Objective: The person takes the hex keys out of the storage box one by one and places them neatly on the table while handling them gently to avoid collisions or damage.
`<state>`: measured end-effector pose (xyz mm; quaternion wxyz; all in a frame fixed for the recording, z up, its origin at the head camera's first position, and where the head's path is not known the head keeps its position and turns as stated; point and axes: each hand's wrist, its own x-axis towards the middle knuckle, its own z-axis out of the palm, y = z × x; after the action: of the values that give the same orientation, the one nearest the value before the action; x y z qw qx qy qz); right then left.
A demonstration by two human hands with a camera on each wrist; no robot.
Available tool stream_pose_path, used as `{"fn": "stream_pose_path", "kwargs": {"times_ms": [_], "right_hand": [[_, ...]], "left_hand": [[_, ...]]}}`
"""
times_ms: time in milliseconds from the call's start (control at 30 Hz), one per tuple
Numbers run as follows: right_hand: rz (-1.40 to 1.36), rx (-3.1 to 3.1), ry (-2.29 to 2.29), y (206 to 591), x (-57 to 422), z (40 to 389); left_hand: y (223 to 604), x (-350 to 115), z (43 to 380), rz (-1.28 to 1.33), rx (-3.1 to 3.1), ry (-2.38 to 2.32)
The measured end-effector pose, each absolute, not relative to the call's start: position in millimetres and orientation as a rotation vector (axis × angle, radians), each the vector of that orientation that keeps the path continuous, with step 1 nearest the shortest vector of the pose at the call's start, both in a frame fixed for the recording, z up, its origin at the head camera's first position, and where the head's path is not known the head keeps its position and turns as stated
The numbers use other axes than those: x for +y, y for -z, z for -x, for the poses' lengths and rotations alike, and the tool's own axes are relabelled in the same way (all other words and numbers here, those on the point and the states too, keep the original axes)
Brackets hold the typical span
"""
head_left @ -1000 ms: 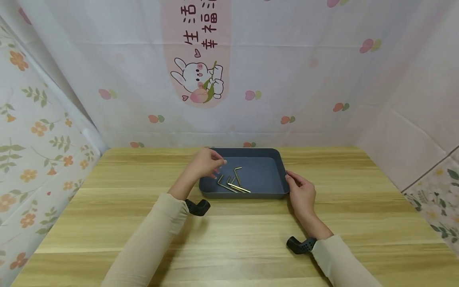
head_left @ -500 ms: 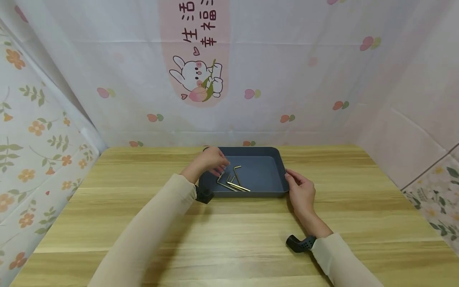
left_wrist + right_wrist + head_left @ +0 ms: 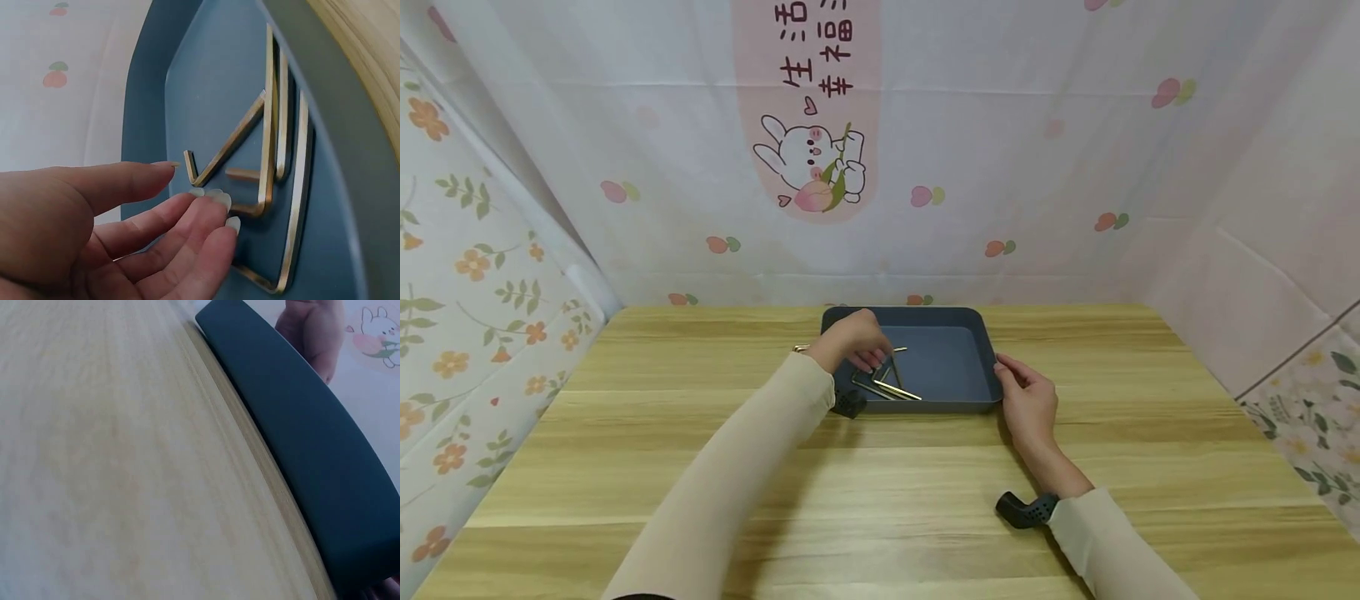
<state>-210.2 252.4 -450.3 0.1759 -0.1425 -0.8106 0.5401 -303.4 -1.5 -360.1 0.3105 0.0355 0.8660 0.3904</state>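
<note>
Currently, 2 hands work at 1 tray (image 3: 951, 367); the tray is a shallow rectangle with rounded corners, smooth matte blue-grey walls and a flat floor; it rests on 1 table (image 3: 887, 492) of yellow-brown wood grain.

At least 4 keys (image 3: 297, 187) lie in the left half of the tray; each is a metal rod of brass tone, bent into an L, with flat faces that catch the light; 3 lie roughly parallel beside the near wall; 1 thinner key lies askew to them.

Left hand (image 3: 856, 336): positioned over the keys inside the tray; thumb and 4 fingers are bent, with a narrow gap between thumb and fingertips; nothing is held; contact between fingertips and keys cannot be told.

Right hand (image 3: 1030, 408): placed at the right end of the tray; thumb and fingers pinch the wall at the rim.

1 brass-toned piece (image 3: 800, 348) shows outside the tray, just beside its left end; the left sleeve (image 3: 730, 475) hides most of it, so its shape cannot be told.

2 sleeves are plain beige fabric; 2 mounts (image 3: 1028, 510), black, 1 per wrist; the backdrop (image 3: 1000, 133) is pale creased cloth with 1 rabbit print and scattered fruit prints.
</note>
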Motion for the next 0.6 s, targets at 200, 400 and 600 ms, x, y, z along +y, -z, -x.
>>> {"fn": "stream_pose_path", "kwargs": {"times_ms": [200, 400, 600], "right_hand": [[0.397, -2.278, -1.552, 449, 252, 210], [0.383, -2.266, -1.566, 450, 252, 211], [0.399, -2.263, -1.552, 449, 252, 210]], "left_hand": [[363, 6, 303, -0.139, 2.324, -1.057], [371, 16, 302, -0.154, 2.330, -1.144], [374, 28, 303, -0.122, 2.285, -1.183]]}}
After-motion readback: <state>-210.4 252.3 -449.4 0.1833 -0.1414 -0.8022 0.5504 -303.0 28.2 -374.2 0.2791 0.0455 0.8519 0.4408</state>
